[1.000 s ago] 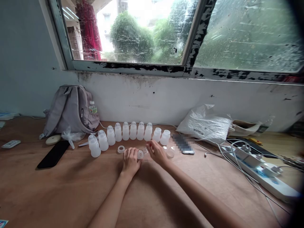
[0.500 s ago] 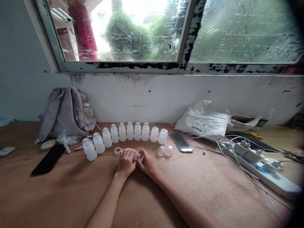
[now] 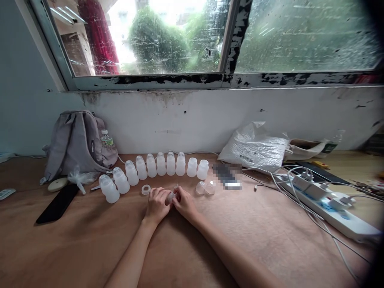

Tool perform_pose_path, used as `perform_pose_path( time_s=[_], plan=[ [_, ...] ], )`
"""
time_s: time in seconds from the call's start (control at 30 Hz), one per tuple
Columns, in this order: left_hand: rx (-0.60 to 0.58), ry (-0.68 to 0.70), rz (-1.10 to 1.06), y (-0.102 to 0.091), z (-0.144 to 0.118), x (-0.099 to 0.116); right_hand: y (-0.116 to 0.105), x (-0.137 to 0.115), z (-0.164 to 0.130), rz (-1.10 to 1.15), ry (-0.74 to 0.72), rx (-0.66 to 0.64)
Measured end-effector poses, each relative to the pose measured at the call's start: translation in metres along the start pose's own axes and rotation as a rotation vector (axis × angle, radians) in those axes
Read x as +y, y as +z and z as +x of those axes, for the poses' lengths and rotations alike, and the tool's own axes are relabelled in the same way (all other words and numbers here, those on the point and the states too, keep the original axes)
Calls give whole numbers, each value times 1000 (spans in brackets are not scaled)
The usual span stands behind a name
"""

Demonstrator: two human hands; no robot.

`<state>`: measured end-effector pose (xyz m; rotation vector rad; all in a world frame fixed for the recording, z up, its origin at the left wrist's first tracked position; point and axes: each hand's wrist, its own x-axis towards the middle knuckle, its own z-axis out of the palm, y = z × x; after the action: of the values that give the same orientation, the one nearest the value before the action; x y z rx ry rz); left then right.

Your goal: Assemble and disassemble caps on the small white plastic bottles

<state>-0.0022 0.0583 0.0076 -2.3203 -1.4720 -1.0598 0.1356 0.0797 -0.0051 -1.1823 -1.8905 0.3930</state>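
- Resting on the brown surface (image 3: 90, 240), both bare hands meet just in front of a curved row of small bottles.
- The left hand (image 3: 156, 205) and the right hand (image 3: 185, 204) pinch one small translucent piece (image 3: 171, 197) between their fingertips; each grip is closed on it, left from its left side, right from its right side.
- That piece sits low, close to the surface, between the two hands; what exactly it is cannot be told at this size.
- A row of frosted white bottles (image 3: 156, 166) stands upright behind the hands, arcing from the near left toward the wall; most carry clear domed caps, while the two at the right end look uncapped.
- A white ring (image 3: 145, 189) lies flat just left of the left hand, apart from it.
- Two clear domed caps (image 3: 205, 187) lie side by side to the right of the right hand, near but not touching it.
- A blurred-out phone (image 3: 228, 176) lies beyond the caps, toward a crumpled white plastic bag (image 3: 255, 148) against the wall.
- A grey backpack (image 3: 75, 144) leans at the far left with a drink bottle (image 3: 106, 138) in its side pocket; a black phone (image 3: 57, 203) lies face down in front of it.
- A white power strip (image 3: 330, 208) with plugs and tangled cables runs along the right side, well apart from the hands.
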Motion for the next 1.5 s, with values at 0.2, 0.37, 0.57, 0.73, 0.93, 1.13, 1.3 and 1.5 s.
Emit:
perform_pose_path(
  time_s=[0.2, 0.37, 0.57, 0.73, 0.93, 1.13, 1.3, 1.5],
  plan=[
    [-23, -163, 110, -2, 0, -8, -8, -6, 1, 35, 6, 115],
    [-29, -321, 268, -2, -2, -15, -12, -1, 4, 64, 142, 240],
    [-80, -372, 362, -1, -4, -18, -8, 10, 5, 65, 212, 234],
    [-98, -396, 384, 1, -5, -20, -5, 19, 7, 24, 206, 258],
    [-119, -412, 369, 0, -5, -20, -3, 29, 10, -31, 200, 266],
    [-152, -429, 350, 0, -6, -21, -1, 33, 10, -47, 185, 258],
    [-160, -434, 369, 2, -7, -23, -2, 33, 10, -59, 194, 251],
    [-174, -443, 370, 2, -7, -22, -2, 33, 10, -57, 191, 238]
  ],
)
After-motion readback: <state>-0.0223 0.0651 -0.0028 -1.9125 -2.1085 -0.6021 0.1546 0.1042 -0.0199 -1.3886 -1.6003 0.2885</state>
